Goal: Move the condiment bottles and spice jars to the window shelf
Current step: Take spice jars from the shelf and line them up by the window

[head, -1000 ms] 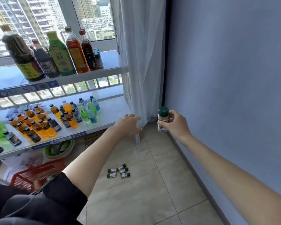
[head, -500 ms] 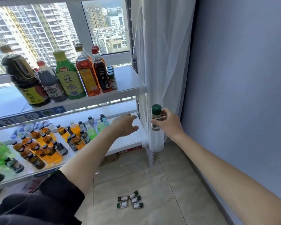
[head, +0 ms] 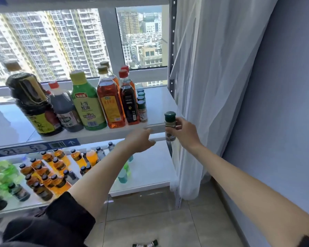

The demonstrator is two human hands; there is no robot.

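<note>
My right hand (head: 185, 132) grips a small spice jar (head: 170, 126) with a dark green cap, upright, just in front of the right end of the white window shelf (head: 157, 102). My left hand (head: 141, 139) reaches forward with loose fingers and holds nothing, just below the shelf's front edge. On the shelf stand several large condiment bottles, among them a green one (head: 86, 102) and an amber one (head: 110, 102), with a row of small spice jars (head: 142, 107) to their right.
A lower shelf (head: 150, 170) carries several small orange, dark and green drink bottles (head: 48, 173). A white curtain (head: 212, 86) hangs at the shelf's right post, next to a blue-grey wall. More small jars (head: 146, 244) lie on the tiled floor at the bottom edge.
The view has risen from the floor to the window shelf. My right hand has lifted the spice jar up to shelf height, and my left hand has risen with it.
</note>
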